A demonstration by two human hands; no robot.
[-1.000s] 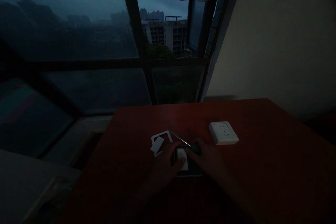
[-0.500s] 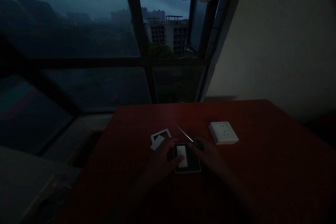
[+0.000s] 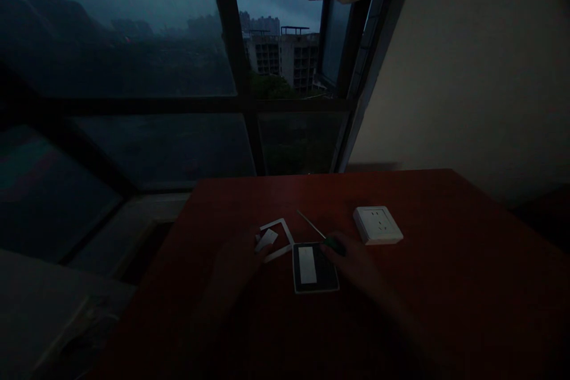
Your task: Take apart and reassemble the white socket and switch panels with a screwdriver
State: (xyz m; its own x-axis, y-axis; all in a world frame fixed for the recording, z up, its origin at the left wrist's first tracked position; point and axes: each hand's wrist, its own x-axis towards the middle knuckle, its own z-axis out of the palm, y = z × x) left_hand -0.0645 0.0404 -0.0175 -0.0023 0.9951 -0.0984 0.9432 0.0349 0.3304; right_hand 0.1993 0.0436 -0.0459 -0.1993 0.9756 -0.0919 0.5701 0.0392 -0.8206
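The room is very dark. My right hand (image 3: 351, 261) is closed around a green-handled screwdriver (image 3: 332, 243) whose thin shaft points away toward the window. Just left of it lies a dark square switch base (image 3: 323, 279) with one white rocker (image 3: 307, 265) in it. My left hand (image 3: 234, 264) has its fingertips on a small white rocker piece (image 3: 266, 240) that lies over a white square frame (image 3: 285, 234) on the red table (image 3: 445, 285). Whether those fingers pinch the piece is not visible.
A white wall socket (image 3: 377, 225) lies to the right, near the wall. Big dark windows stand behind the table, with a pale ledge at lower left. A cloth hangs at the top by the open window sash.
My left hand has left the dark switch base and moved left to the white piece on the frame. The base now lies uncovered; my right hand stays on the screwdriver.
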